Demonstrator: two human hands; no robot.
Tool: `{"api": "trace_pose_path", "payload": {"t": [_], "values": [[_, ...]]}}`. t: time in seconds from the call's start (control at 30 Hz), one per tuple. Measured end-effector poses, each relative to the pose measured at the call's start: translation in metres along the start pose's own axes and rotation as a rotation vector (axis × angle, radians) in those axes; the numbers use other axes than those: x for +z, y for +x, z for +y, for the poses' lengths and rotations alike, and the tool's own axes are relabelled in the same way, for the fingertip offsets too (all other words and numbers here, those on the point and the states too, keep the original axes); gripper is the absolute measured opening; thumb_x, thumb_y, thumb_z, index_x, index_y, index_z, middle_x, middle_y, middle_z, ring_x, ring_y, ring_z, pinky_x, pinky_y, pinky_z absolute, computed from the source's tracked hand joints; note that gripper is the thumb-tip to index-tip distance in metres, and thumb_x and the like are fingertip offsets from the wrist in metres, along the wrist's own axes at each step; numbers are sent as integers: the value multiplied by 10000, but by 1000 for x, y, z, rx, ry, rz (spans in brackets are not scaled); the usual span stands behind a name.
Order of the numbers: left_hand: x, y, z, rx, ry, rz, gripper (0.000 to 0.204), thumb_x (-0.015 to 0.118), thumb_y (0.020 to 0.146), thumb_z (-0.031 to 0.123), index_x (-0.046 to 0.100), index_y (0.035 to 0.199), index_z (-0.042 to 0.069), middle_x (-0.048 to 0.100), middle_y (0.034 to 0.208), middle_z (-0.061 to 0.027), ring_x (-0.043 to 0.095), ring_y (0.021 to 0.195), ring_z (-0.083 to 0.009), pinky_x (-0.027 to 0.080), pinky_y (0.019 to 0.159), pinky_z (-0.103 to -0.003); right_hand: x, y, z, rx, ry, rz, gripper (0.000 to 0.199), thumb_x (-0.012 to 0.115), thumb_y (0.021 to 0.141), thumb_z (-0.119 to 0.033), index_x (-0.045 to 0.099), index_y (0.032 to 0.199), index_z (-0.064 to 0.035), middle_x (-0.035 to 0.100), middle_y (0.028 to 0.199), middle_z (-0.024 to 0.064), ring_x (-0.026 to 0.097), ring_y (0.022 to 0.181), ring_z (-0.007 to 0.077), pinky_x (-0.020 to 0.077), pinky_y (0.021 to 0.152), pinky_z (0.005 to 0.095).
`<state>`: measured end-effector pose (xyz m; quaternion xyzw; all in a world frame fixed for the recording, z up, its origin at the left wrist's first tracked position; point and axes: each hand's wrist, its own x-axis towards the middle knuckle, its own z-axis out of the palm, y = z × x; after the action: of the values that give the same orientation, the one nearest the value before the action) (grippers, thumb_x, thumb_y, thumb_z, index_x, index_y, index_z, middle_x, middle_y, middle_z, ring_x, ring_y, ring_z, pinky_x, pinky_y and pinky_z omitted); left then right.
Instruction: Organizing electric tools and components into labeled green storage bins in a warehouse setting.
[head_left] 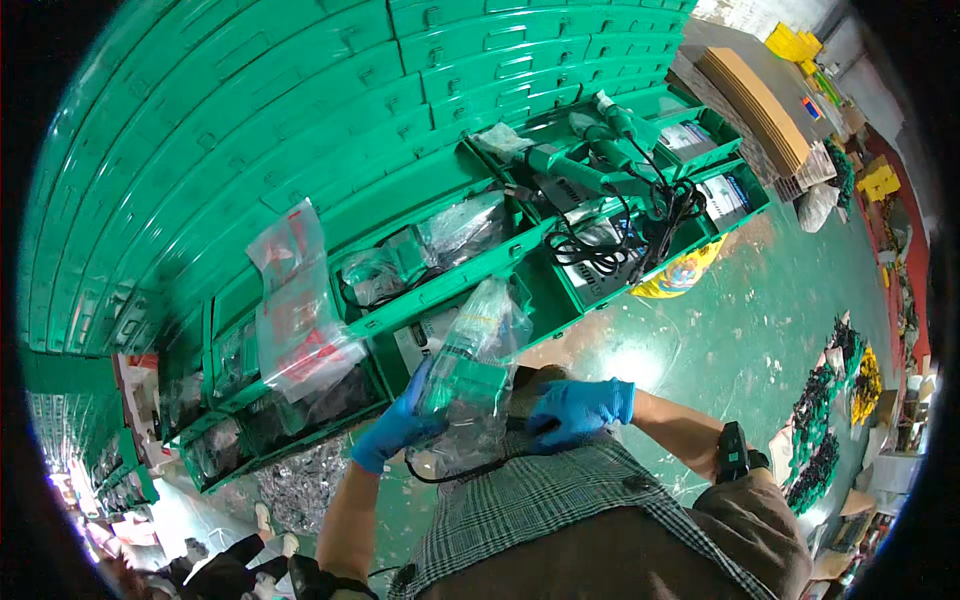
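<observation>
My left hand (405,430), in a blue glove, is wrapped round the side of a clear plastic bag (487,325) with a green power tool (468,386) inside. I hold the bag upright in front of my checked apron (560,490). A black cord (455,478) loops out at the bag's lower end and runs toward my right. My right hand (580,412), also gloved, is closed with curled fingers just right of the bag; what lies in its fingers is hidden. Just beyond my hands stand open green cases (440,290), one holding a bagged tool (375,275).
Stacked green metal cases (260,110) rise like a wall behind. Several bare green tools (590,165) with tangled black cords (600,245) and booklets (725,198) fill the right cases. Red-printed plastic bags (300,310) drape over the left ones. Cardboard sheets (755,105) stand at far right.
</observation>
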<state>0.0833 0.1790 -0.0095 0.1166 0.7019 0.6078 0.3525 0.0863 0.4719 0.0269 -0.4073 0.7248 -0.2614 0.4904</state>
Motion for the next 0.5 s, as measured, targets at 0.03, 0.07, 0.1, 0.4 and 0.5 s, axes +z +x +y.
{"api": "trace_pose_path", "payload": {"t": [0.03,0.07,0.1,0.4,0.5], "values": [[1,6,5,-63,-166,-25,981,664,656,7,75,1438,84,282,1406,-64,329,1224,-170,285,1005,-281,2,-3,11,-11,156,90,488,550,827,-439,569,1121,-51,606,1040,157,549,972,301,409,874,389],[-2,15,5,-65,-164,-27,981,664,656,7,75,1438,84,282,1406,-64,329,1224,-170,285,1005,-281,1,-2,20,-24,307,179,470,539,840,-433,582,1102,-46,618,1019,150,563,948,284,421,849,386],[-4,26,2,-93,-199,-83,977,690,674,82,78,1435,74,290,1402,-76,320,1238,-180,267,1019,-293,-2,1,31,-54,475,99,449,521,859,-414,586,1092,-35,618,1028,154,579,908,251,442,798,374],[-41,87,-56,114,630,178,806,634,667,50,260,1379,95,441,1297,-184,463,1155,-339,411,924,-375,3,34,70,-568,-626,337,390,506,880,-359,536,1138,-68,603,995,161,575,893,277,445,783,391],[-50,92,-70,129,885,233,695,639,680,93,356,1315,100,500,1218,-157,517,1068,-336,440,874,-389,-36,24,24,20,164,-5,458,592,812,-440,595,1005,-24,589,854,165,558,789,309,457,732,396]]}}
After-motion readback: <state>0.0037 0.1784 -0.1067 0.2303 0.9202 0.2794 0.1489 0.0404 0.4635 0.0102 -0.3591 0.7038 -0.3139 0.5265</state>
